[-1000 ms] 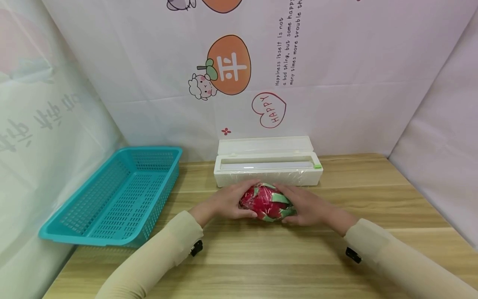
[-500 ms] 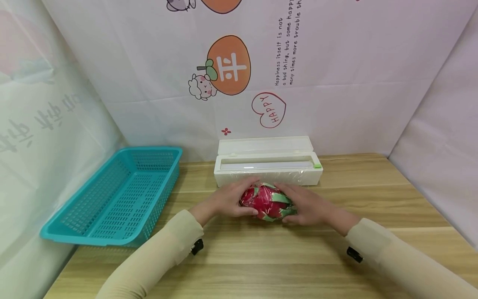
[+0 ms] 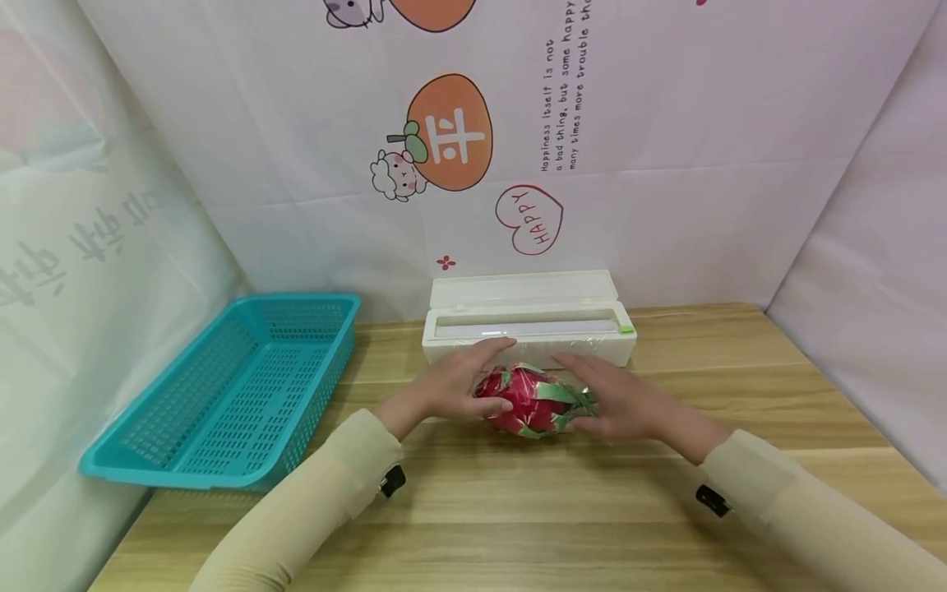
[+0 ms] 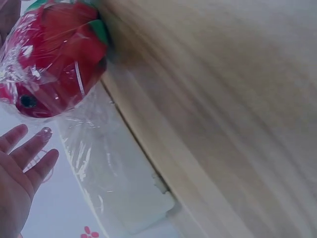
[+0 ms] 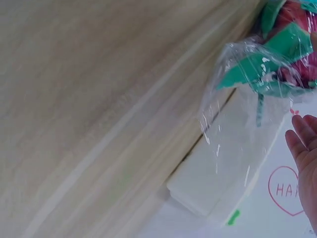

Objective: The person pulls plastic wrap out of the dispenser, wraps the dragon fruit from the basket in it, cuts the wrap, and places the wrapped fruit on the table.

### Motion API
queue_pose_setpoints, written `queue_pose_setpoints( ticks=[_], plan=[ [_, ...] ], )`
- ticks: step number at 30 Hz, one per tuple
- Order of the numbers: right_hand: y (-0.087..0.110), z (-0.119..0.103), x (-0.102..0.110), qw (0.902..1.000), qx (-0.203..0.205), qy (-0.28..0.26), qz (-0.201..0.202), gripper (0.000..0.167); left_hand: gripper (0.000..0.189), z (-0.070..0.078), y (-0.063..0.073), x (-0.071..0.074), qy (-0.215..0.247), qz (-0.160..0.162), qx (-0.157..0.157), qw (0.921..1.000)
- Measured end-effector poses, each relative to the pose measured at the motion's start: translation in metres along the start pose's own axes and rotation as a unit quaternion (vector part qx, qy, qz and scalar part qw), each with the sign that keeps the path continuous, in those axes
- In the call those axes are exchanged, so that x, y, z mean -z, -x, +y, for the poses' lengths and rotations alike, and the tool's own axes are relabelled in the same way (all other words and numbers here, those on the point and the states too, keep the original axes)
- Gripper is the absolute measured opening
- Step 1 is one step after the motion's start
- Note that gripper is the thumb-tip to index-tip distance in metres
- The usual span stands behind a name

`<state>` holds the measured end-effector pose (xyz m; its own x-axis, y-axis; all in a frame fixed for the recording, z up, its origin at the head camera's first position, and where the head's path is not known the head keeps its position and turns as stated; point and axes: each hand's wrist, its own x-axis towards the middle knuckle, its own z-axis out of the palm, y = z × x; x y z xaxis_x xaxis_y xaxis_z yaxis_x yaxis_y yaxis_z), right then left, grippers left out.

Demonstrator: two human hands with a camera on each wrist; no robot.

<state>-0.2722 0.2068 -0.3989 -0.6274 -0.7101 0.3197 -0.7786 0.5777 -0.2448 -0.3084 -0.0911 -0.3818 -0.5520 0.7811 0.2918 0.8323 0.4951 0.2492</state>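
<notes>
A red dragon fruit [image 3: 521,399] with green scales lies on the wooden table in clear plastic wrap. My left hand [image 3: 460,385] stands at its left side with fingers spread; in the left wrist view those fingertips [image 4: 48,133] are straight and apart from the fruit. On the other side is my right hand [image 3: 625,400], its fingers straight and loosely spread. Loose film [image 5: 225,119] sticks out from the fruit's green end towards that hand in the right wrist view. Whether the right thumb touches the wrap is unclear.
Right behind the fruit stands a long white cling film box [image 3: 534,355] with its lid raised and a roll inside. A teal plastic basket [image 3: 177,477] sits at the left. White printed cloth [image 3: 666,222] encloses the back and sides.
Both hands held the wrapped dragon fruit before. Now their fingers have straightened and spread, and the right hand has drawn a little to the right. The fruit stays in place.
</notes>
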Motion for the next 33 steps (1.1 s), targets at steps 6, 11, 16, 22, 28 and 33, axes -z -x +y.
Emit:
queue_pose_setpoints(
  ticks=[6, 11, 16, 22, 28, 33],
  plan=[
    [0.003, 0.004, 0.014, 0.9993, 0.006, 0.008, 0.035, 0.094, 0.084, 0.007, -0.009, 0.01, -0.002, -0.006, -0.001, 1.0],
    [0.006, 0.011, 0.023, 0.9977, -0.031, 0.011, 0.059, 0.09, 0.083, 0.011, -0.019, 0.013, -0.019, -0.004, -0.005, 0.9998],
    [0.009, 0.018, 0.028, 0.9928, -0.073, 0.013, 0.095, 0.085, 0.079, 0.019, -0.033, 0.013, -0.04, -0.015, -0.004, 0.9991],
    [0.013, 0.025, 0.03, 0.9808, -0.13, 0.019, 0.144, 0.079, 0.081, 0.03, -0.052, 0.011, -0.059, -0.032, 0.002, 0.9977],
    [0.015, 0.032, 0.03, 0.9641, -0.213, -0.013, 0.158, 0.078, 0.08, 0.041, -0.068, 0.011, -0.086, -0.03, 0.01, 0.9958],
    [0.014, 0.041, 0.027, 0.9538, -0.246, -0.033, 0.169, 0.076, 0.081, 0.048, -0.082, 0.007, -0.121, -0.039, 0.033, 0.9914]
  ],
)
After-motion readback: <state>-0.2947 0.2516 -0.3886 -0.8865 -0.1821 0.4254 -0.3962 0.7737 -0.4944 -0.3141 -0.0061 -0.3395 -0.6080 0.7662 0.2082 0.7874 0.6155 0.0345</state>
